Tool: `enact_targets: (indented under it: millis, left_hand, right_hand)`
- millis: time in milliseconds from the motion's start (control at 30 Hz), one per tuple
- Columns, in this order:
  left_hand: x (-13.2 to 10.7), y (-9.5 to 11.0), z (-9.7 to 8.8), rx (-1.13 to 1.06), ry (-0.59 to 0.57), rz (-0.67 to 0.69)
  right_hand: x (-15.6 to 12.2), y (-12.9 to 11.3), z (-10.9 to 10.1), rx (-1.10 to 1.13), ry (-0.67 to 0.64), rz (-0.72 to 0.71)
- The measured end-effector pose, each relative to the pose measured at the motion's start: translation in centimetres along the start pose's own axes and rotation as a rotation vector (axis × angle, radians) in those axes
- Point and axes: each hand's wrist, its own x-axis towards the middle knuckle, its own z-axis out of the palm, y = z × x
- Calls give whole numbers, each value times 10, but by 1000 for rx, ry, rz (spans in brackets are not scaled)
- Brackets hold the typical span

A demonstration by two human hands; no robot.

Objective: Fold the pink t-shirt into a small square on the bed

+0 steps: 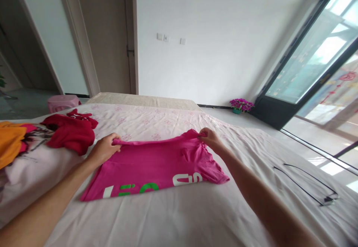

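A magenta T-shirt (151,161) with white and green lettering lies folded lengthwise on the bed, its lettered edge nearest me. My left hand (107,147) pinches the far left corner, by the hem. At the far right corner, near the shoulder, my right hand (208,137) grips the cloth between thumb and fingers. The far edge is stretched between both hands and looks slightly raised. A short sleeve spreads out at the right end, somewhat crumpled.
Red clothing (71,131) and an orange garment (11,142) are heaped at left on the bed sheet (167,221). Eyeglasses (310,183) rest at right. Beyond the bed are a pink stool (63,102), purple flowers (241,105) and a glass door (302,68).
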Motion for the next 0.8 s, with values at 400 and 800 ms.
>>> enact_targets:
  millis: [400,800]
  left_hand:
    - [-25,-2,-17,-41,60,66]
    - [-32,-23,-11,141,24,146]
  right_hand:
    - [-55,-13,-14,8,-77,-57]
    - [-93,-4,-23,-152,-91,-63]
